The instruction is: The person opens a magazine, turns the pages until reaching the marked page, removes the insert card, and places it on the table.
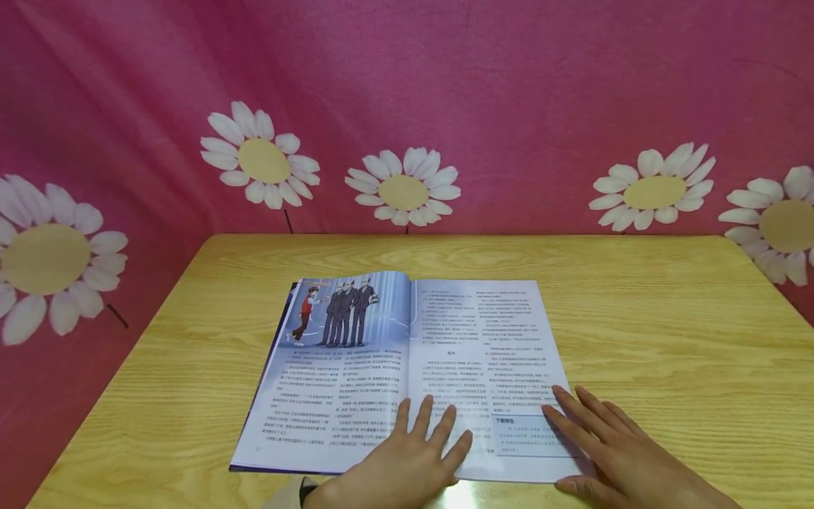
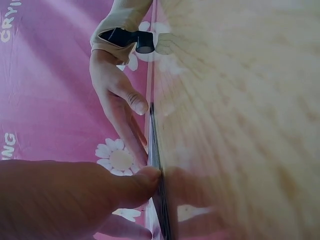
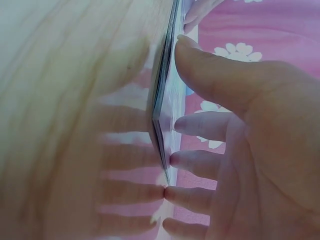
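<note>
An open magazine (image 1: 477, 332) lies on the wooden table, its left page topped by a drawing of several figures and its right page filled with print. My left hand (image 1: 407, 459) rests at the bottom by the fold, fingers spread and straight over the lower pages. In the left wrist view, the thumb of that hand (image 2: 75, 192) touches the magazine's near edge. At the lower right corner lies my right hand (image 1: 610, 449), its straight fingertips on the page's right margin. The right wrist view shows its thumb and fingers (image 3: 200, 125) along the magazine's edge.
The yellowish wooden table (image 1: 649, 318) has a glossy surface that reflects the hands. Behind and beside it hangs a pink cloth (image 1: 509, 85) printed with large white daisies. A dark strap with a small device (image 2: 132, 40) sits on the right sleeve cuff.
</note>
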Tool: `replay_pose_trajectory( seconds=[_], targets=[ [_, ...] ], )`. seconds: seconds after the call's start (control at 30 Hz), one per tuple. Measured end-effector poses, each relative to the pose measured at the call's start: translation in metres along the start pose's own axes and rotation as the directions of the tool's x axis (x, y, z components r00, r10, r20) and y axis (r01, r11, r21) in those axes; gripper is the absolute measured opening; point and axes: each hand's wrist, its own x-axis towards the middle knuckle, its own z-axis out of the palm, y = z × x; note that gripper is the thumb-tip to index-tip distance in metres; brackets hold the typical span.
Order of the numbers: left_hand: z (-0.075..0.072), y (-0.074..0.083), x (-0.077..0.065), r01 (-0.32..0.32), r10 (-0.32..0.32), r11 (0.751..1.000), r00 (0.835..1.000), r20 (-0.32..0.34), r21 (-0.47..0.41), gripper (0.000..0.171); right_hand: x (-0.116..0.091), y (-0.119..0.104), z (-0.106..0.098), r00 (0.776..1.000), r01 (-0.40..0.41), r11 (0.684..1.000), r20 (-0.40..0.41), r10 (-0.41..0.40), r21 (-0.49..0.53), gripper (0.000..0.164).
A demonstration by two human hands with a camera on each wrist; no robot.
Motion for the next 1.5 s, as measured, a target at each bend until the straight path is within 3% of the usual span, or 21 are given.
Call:
replay_pose_trajectory(
  seconds=[0.43,0.6,0.73,0.8,0.87,0.97,1.07,1.27,1.5],
  targets=[
    [-0.008,-0.005,0.001,0.012,0.031,0.967,0.986,0.164,-0.256,0.066,-0.003,0.003,0.001,1.0,0.022,1.0,-0.014,-0.021,0.022,0.085],
    [-0.012,-0.008,-0.002,0.031,0.013,0.943,0.992,0.128,-0.332,0.09,-0.002,0.002,-0.001,1.0,0.02,0.999,-0.006,-0.019,0.043,0.084],
    [-0.015,-0.009,-0.001,0.058,0.029,0.881,0.984,0.177,-0.47,0.091,-0.002,0.001,-0.003,1.0,0.0,0.997,0.004,0.0,0.077,0.085],
    [-0.015,-0.008,0.0,0.057,0.049,0.874,0.978,0.204,-0.483,0.082,-0.002,0.0,-0.004,1.0,-0.022,0.995,0.02,0.02,0.095,0.085],
    [-0.015,-0.006,0.001,0.045,0.065,0.885,0.974,0.218,-0.463,0.075,-0.002,-0.002,-0.005,0.999,-0.043,0.994,0.034,0.04,0.101,0.086],
    [-0.012,-0.003,0.001,0.02,0.051,0.933,0.981,0.186,-0.36,0.074,-0.001,-0.004,-0.009,0.996,-0.071,0.991,0.052,0.066,0.117,0.084],
    [-0.009,-0.001,0.002,0.028,0.022,0.943,0.989,0.148,-0.331,0.073,-0.001,-0.008,-0.013,0.995,-0.088,0.991,0.062,0.082,0.105,0.083],
    [-0.006,0.0,0.004,0.047,-0.023,0.963,0.996,0.091,-0.264,0.051,-0.002,-0.014,-0.018,0.994,-0.096,0.993,0.059,0.092,0.063,0.083],
    [-0.006,-0.002,0.003,0.027,-0.015,0.976,0.998,0.058,-0.214,0.045,-0.001,-0.013,-0.016,0.994,-0.095,0.993,0.055,0.092,0.066,0.083]
  ],
)
